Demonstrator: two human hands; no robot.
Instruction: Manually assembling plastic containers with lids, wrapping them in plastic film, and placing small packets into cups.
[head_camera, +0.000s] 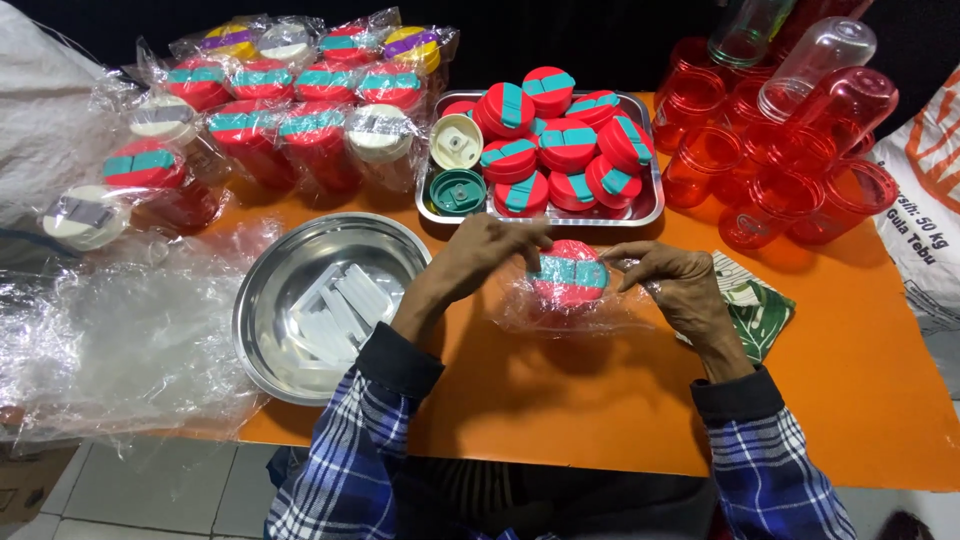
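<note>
A red bottle with a red-and-teal lid (568, 277) lies on its side inside a clear plastic bag on the orange table (560, 400). My left hand (478, 256) grips the bag and bottle from the left. From the right, my right hand (672, 282) pinches the bag's edge. Both hands meet over the table's middle.
A round steel bowl (290, 262) with clear plastic pieces sits left. A steel tray (640, 205) holds several red-teal lids. Bagged bottles (300, 120) stand at back left, bare red bottles (780, 160) at back right. Loose plastic bags (110, 340) lie left. A patterned cloth (755, 310) lies right.
</note>
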